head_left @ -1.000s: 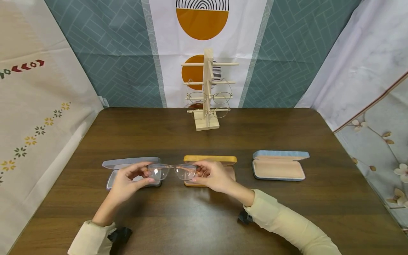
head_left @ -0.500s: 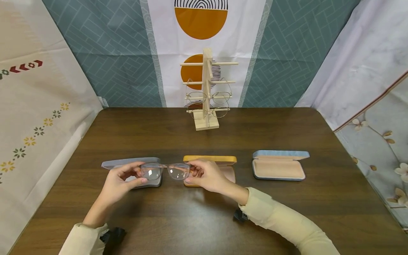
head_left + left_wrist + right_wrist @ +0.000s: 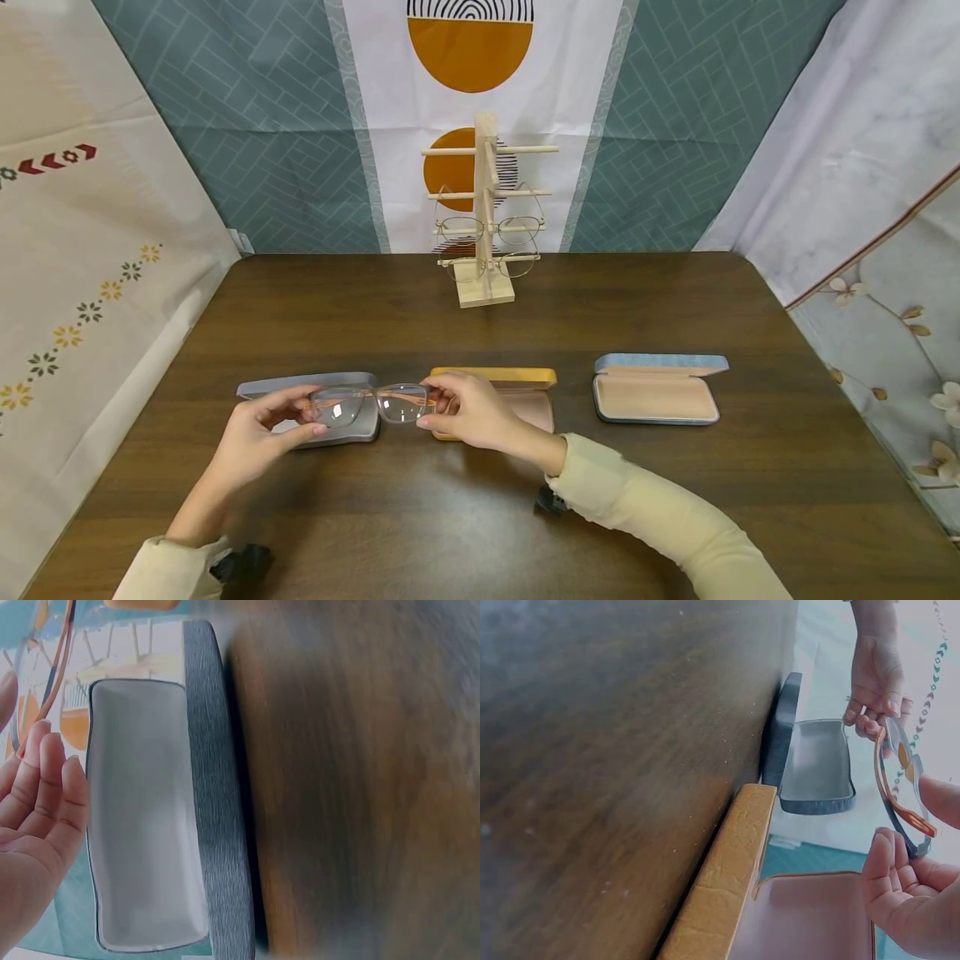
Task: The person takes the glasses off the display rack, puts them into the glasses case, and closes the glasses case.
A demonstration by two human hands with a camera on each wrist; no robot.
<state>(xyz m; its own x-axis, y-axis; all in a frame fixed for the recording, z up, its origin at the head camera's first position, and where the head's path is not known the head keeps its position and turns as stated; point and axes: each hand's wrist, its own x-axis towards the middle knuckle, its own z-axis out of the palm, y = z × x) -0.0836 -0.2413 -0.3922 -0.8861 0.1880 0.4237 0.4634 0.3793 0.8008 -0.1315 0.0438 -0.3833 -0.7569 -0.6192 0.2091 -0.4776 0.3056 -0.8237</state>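
A pair of clear-lensed glasses (image 3: 402,403) is held up between my two hands, its orange-toned temples folded behind the lenses. At one end my left hand (image 3: 258,433) pinches the frame between thumb and fingers. The other end is gripped by my right hand (image 3: 476,412). Beneath the glasses and left hand lies an opened grey glasses case (image 3: 358,431), whose pale inside (image 3: 146,817) looks bare in the left wrist view. An opened yellow glasses case (image 3: 536,407) with a pink lining sits behind the right hand, partly covered by it.
To the right lies an opened blue glasses case (image 3: 656,396) with a beige lining. A wooden display stand (image 3: 485,192) at the back of the table (image 3: 637,308) carries two thin-rimmed pairs of glasses on its lower pegs. Patterned cloths hang around the table.
Both hands have moved left together with the glasses, from between the grey and yellow cases to partly over the grey one. The hold on the glasses looks the same.
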